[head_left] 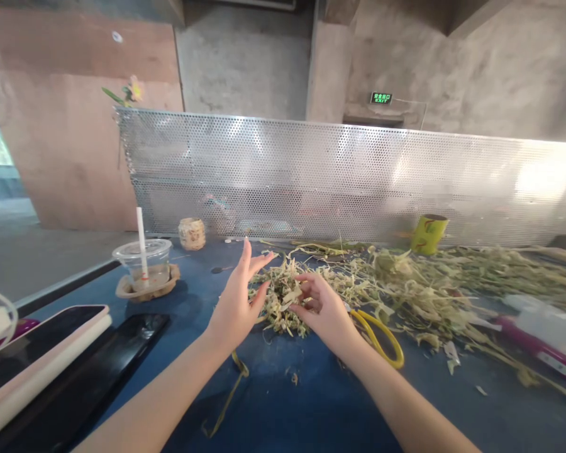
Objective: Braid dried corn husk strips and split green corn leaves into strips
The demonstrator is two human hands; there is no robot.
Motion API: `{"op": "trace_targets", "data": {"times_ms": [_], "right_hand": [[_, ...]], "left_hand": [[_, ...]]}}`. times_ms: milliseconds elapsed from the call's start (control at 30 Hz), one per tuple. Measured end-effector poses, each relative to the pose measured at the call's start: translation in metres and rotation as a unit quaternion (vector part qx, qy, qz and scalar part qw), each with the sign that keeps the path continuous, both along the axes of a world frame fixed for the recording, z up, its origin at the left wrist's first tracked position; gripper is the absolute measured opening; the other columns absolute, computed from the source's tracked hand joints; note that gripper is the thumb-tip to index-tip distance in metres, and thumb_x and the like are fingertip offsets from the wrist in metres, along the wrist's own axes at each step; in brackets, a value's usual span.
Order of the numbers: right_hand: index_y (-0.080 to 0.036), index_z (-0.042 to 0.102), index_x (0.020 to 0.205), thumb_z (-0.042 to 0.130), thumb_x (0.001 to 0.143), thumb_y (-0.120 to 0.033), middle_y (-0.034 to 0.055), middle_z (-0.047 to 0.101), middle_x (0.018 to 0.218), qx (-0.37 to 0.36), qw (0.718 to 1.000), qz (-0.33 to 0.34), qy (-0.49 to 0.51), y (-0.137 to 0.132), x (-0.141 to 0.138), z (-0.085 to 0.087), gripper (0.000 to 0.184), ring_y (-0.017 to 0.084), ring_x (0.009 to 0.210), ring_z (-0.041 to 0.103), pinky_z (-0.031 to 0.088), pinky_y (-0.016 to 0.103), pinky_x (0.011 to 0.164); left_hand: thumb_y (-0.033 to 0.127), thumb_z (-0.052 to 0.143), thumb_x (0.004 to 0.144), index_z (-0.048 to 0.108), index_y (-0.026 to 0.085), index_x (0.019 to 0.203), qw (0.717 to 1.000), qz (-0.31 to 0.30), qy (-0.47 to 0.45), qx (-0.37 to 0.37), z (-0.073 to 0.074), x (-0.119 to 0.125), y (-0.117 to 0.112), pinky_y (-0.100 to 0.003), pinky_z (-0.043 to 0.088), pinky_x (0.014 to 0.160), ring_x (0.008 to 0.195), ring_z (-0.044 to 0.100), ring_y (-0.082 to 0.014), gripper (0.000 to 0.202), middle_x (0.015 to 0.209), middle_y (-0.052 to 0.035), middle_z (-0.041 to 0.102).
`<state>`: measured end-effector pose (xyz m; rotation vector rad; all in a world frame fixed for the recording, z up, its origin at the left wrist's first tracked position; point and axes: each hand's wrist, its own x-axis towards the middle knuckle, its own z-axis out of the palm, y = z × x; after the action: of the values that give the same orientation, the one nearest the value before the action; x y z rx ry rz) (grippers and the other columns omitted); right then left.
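A loose clump of dried plants (283, 301) lies on the blue tabletop between my two hands. On its left side, my left hand (239, 299) is open, with fingers stretched and the thumb apart, its tip at the clump's edge. My right hand (321, 308) curls its fingers and thumb around the clump's right edge, gripping some of the dry leaves. Yellow-handled scissors (390, 349) lie beside my right wrist, their blades hidden. A thin dry strip (231, 396) trails on the table below my left hand.
More dried stalks (415, 283) spread to the right. A yellow-green cylinder (429, 234), a small patterned pot (192, 234) and a perforated metal screen (283, 170) stand behind. Left are a plastic cup with straw (151, 267) and dark flat devices (117, 365). Purple-and-white power strip (542, 343) at right.
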<state>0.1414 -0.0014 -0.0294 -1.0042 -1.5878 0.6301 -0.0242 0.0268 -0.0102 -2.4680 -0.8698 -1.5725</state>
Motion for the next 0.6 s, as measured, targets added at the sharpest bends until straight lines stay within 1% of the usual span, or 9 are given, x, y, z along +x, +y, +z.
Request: {"op": "trace_targets", "data": {"times_ms": [67, 133, 200, 300, 400, 467, 500, 567, 600], "right_hand": [[-0.021, 0.043, 0.102, 0.059, 0.066, -0.017, -0.0022, 0.047, 0.074, 0.004, 1.0, 0.007, -0.005, 0.001, 0.001, -0.003, 0.039, 0.012, 0.07, 0.052, 0.045, 0.024, 0.059], [-0.021, 0.043, 0.103, 0.059, 0.066, -0.018, -0.0019, 0.048, 0.074, 0.007, 1.0, 0.017, -0.014, 0.002, 0.001, -0.004, 0.04, 0.012, 0.07, 0.052, 0.045, 0.024, 0.059], [-0.022, 0.043, 0.104, 0.059, 0.067, -0.017, -0.0016, 0.05, 0.075, 0.013, 0.999, 0.021, -0.028, 0.003, 0.001, -0.003, 0.04, 0.012, 0.071, 0.053, 0.045, 0.024, 0.06], [-0.022, 0.043, 0.105, 0.057, 0.069, -0.016, -0.0016, 0.051, 0.076, 0.016, 0.997, 0.019, -0.071, 0.002, 0.003, 0.001, 0.04, 0.012, 0.072, 0.054, 0.046, 0.025, 0.063], [-0.021, 0.043, 0.108, 0.058, 0.07, -0.022, 0.0036, 0.056, 0.091, 0.026, 0.981, -0.019, -0.191, -0.005, 0.014, 0.007, 0.041, 0.016, 0.088, 0.054, 0.044, 0.031, 0.077], [-0.019, 0.048, 0.105, 0.056, 0.074, -0.027, 0.0093, 0.053, 0.105, 0.003, 0.94, -0.115, -0.321, -0.014, 0.029, 0.008, 0.034, 0.023, 0.102, 0.048, 0.039, 0.038, 0.085], [-0.018, 0.052, 0.102, 0.053, 0.076, -0.028, 0.0118, 0.052, 0.107, -0.034, 0.903, -0.179, -0.388, -0.019, 0.037, 0.008, 0.028, 0.026, 0.105, 0.047, 0.038, 0.041, 0.085], [-0.013, 0.057, 0.094, 0.047, 0.079, -0.022, 0.0163, 0.054, 0.103, -0.148, 0.806, -0.3, -0.488, -0.029, 0.055, 0.004, 0.02, 0.033, 0.1, 0.049, 0.038, 0.046, 0.079], [-0.012, 0.057, 0.093, 0.045, 0.08, -0.021, 0.0175, 0.054, 0.101, -0.198, 0.768, -0.329, -0.512, -0.032, 0.062, 0.001, 0.02, 0.033, 0.098, 0.051, 0.039, 0.046, 0.077]], "left_hand": [[0.008, 0.047, 0.08, -0.005, 0.022, 0.136, 0.992, -0.02, 0.069, 0.099, -0.001, 0.0, 0.001, -0.041, 0.036, 0.091, 0.115, 0.044, -0.0198, 0.078, 0.116, -0.009, 0.057], [0.006, 0.047, 0.08, 0.003, 0.025, 0.136, 0.981, -0.016, 0.124, 0.147, -0.001, -0.001, 0.001, -0.042, 0.034, 0.089, 0.112, 0.046, -0.0194, 0.073, 0.109, -0.0063, 0.062], [0.008, 0.045, 0.082, 0.008, 0.024, 0.136, 0.982, -0.013, 0.142, 0.126, -0.001, -0.002, 0.0, -0.04, 0.034, 0.087, 0.106, 0.05, -0.0187, 0.067, 0.1, -0.0047, 0.066], [0.014, 0.046, 0.083, 0.006, 0.023, 0.136, 0.989, -0.036, 0.13, 0.062, 0.001, -0.005, 0.0, -0.037, 0.039, 0.084, 0.097, 0.056, -0.0174, 0.067, 0.094, -0.0034, 0.068], [0.016, 0.046, 0.083, 0.005, 0.025, 0.136, 0.987, -0.055, 0.151, -0.017, 0.003, -0.006, 0.002, -0.031, 0.046, 0.074, 0.084, 0.06, -0.0168, 0.068, 0.089, -0.0013, 0.069], [0.015, 0.043, 0.083, 0.005, 0.026, 0.136, 0.979, -0.057, 0.184, -0.064, 0.002, -0.007, 0.005, -0.029, 0.048, 0.068, 0.079, 0.062, -0.0168, 0.067, 0.087, -0.0012, 0.069], [0.014, 0.041, 0.083, 0.005, 0.026, 0.136, 0.974, -0.057, 0.205, -0.077, 0.001, -0.008, 0.006, -0.027, 0.048, 0.064, 0.077, 0.062, -0.0168, 0.066, 0.087, -0.0018, 0.07], [0.011, 0.038, 0.082, 0.006, 0.025, 0.137, 0.965, -0.062, 0.242, -0.078, -0.001, -0.01, 0.01, -0.022, 0.048, 0.056, 0.068, 0.063, -0.0155, 0.065, 0.086, -0.004, 0.069], [0.01, 0.036, 0.081, 0.008, 0.024, 0.137, 0.962, -0.065, 0.256, -0.068, -0.002, -0.011, 0.011, -0.02, 0.046, 0.051, 0.062, 0.063, -0.0143, 0.064, 0.084, -0.0049, 0.069]]}}
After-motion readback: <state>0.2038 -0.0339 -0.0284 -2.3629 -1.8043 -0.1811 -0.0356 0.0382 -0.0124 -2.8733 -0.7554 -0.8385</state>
